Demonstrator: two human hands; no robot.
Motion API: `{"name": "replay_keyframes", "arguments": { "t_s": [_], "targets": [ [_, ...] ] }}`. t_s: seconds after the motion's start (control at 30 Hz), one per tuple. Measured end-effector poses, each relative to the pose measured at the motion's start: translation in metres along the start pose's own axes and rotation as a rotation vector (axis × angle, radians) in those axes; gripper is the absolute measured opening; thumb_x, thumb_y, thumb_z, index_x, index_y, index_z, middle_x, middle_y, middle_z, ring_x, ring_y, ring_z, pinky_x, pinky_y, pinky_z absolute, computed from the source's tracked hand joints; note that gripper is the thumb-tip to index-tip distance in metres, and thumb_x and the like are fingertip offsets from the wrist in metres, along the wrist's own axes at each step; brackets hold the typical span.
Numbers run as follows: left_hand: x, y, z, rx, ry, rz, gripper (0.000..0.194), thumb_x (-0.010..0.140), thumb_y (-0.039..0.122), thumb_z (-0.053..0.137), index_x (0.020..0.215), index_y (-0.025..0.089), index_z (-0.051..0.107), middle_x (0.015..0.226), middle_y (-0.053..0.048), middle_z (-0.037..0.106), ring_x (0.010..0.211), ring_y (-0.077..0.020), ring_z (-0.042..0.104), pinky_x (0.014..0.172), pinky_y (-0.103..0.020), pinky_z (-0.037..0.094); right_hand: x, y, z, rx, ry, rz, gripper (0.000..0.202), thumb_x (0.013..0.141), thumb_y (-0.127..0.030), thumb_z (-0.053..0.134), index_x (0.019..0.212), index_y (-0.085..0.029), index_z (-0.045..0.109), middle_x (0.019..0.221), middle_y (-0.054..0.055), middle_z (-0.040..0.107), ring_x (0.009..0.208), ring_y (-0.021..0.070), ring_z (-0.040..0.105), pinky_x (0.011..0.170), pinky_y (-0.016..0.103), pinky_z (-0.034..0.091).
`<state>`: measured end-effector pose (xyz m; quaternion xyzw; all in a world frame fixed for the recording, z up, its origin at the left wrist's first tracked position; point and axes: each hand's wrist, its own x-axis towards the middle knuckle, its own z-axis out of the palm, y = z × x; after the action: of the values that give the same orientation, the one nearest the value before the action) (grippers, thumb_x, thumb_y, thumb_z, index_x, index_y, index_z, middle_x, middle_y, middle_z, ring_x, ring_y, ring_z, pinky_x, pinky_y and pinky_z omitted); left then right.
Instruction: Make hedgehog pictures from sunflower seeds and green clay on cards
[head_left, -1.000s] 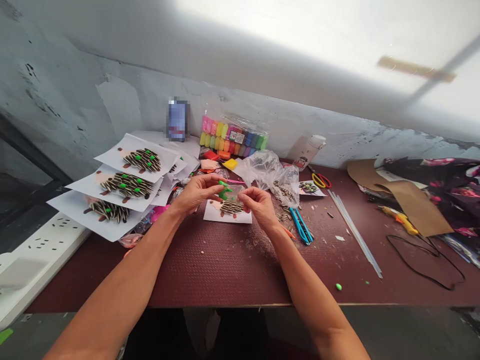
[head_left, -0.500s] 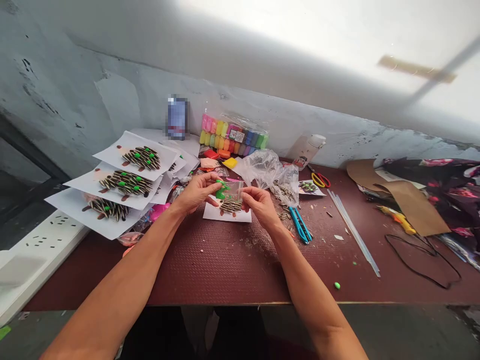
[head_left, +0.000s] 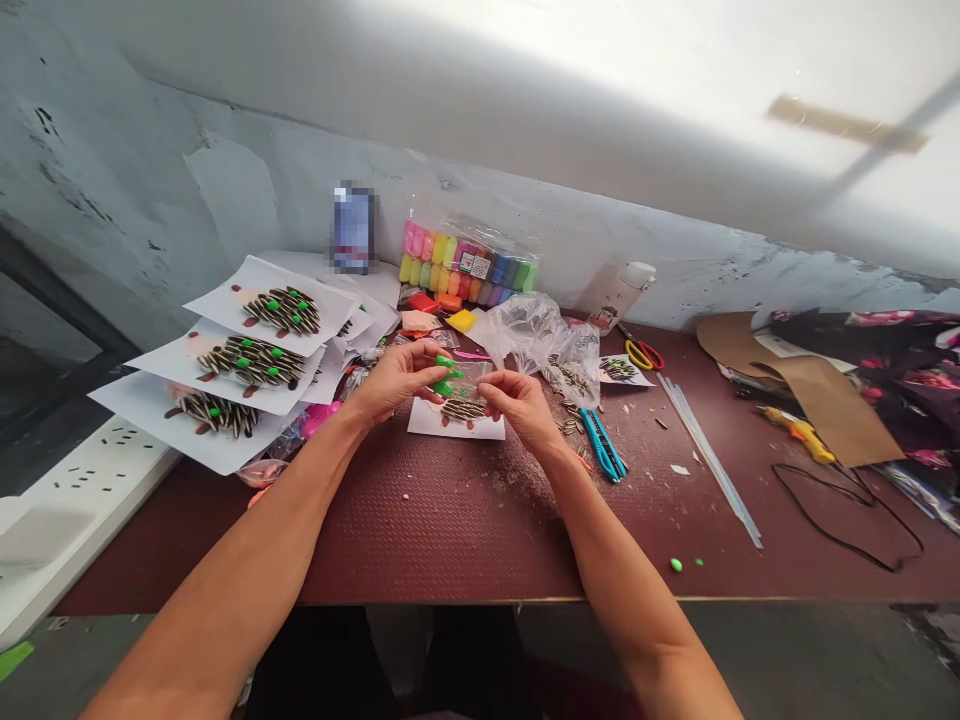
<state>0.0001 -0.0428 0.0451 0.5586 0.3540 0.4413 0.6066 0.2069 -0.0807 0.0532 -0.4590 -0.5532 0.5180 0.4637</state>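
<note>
Pinched in my left hand (head_left: 394, 385) is a bright green lump of modelling clay (head_left: 444, 382) with a small clear plastic bag (head_left: 472, 373) around or against it; I cannot tell which. The thumb and fingers of my right hand (head_left: 519, 402) close on the other edge of that bag. Under both hands lies a white card (head_left: 456, 430) bearing a hedgehog picture, its spines made of striped sunflower seeds (head_left: 463, 409). Loose seeds (head_left: 571, 420) and a blue utility knife (head_left: 602, 446) lie just right of my right hand.
Stacked hedgehog cards (head_left: 161, 425) with green dots stand left, beside a white power strip (head_left: 124, 475). Behind are coloured clay packs (head_left: 469, 270) and a crumpled plastic bag (head_left: 525, 325). Scissors (head_left: 643, 352), glue sticks (head_left: 709, 460), a glue gun (head_left: 801, 435) and a green clay ball (head_left: 676, 565) lie right.
Both hands stay over the card, with only small finger movements. The green clay now stands slightly higher at my left fingertips. A tiny green speck at the right has shifted nearer the front edge.
</note>
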Motion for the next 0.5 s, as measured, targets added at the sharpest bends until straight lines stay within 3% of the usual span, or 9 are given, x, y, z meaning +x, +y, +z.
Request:
{"name": "replay_keyframes", "arguments": {
  "t_s": [0.2, 0.33, 0.5],
  "targets": [
    [-0.0004, -0.0015, 0.0045, -0.006, -0.046, -0.052, 0.039, 0.068, 0.037, 0.086, 0.091, 0.013, 0.065, 0.083, -0.002, 0.067, 0.067, -0.0122, 0.065, 0.053, -0.024, 0.061, -0.0006, 0.0017, -0.0008, -0.045, -0.008, -0.006, 0.043, 0.067, -0.056, 0.081, 0.065, -0.018, 0.061, 0.053, -0.004, 0.058, 0.045, 0.0072, 0.047, 0.045, 0.020, 0.036],
    [0.0006, -0.0035, 0.0026, -0.025, -0.020, -0.059, 0.040, 0.068, 0.037, 0.086, 0.091, 0.014, 0.064, 0.080, -0.002, 0.066, 0.066, -0.0124, 0.065, 0.053, -0.025, 0.061, -0.0004, 0.0015, -0.0033, -0.068, -0.073, 0.015, 0.045, 0.077, -0.063, 0.069, 0.076, -0.018, 0.066, 0.052, -0.003, 0.058, 0.046, 0.0091, 0.051, 0.047, 0.021, 0.039],
    [0.0017, -0.0055, -0.0004, -0.023, -0.002, -0.067, 0.042, 0.067, 0.038, 0.086, 0.095, 0.014, 0.065, 0.083, -0.003, 0.068, 0.067, -0.0129, 0.066, 0.053, -0.025, 0.062, 0.0000, 0.0030, -0.0044, -0.089, -0.064, -0.014, 0.040, 0.076, -0.057, 0.073, 0.077, -0.017, 0.068, 0.055, -0.003, 0.059, 0.048, 0.0089, 0.051, 0.048, 0.021, 0.038]
  ]
}}
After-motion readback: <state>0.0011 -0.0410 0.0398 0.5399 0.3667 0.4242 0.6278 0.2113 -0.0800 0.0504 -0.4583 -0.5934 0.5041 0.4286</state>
